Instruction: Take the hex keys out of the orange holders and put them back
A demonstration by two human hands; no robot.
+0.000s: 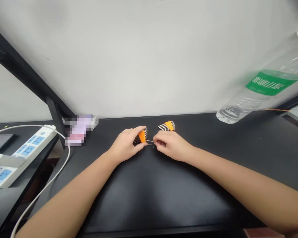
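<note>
Near the middle of the black table, my left hand point(127, 143) grips an orange holder point(142, 136) with several metal hex keys in it. My right hand point(172, 144) is just to the right, its fingertips pinched on a thin hex key point(149, 141) whose other end reaches the orange holder. Another thin bent key point(152, 145) shows just below, between the hands. A second orange holder point(169, 126) with several hex keys lies on the table behind my right hand.
A clear bottle with a green label point(270, 82) is at the right. At the left are a blurred-out packet point(76, 130), a white power strip point(27, 152), a white cable point(68, 155) and a black metal frame point(56, 114). A pale wall point(149, 59) rises behind the black table point(149, 191).
</note>
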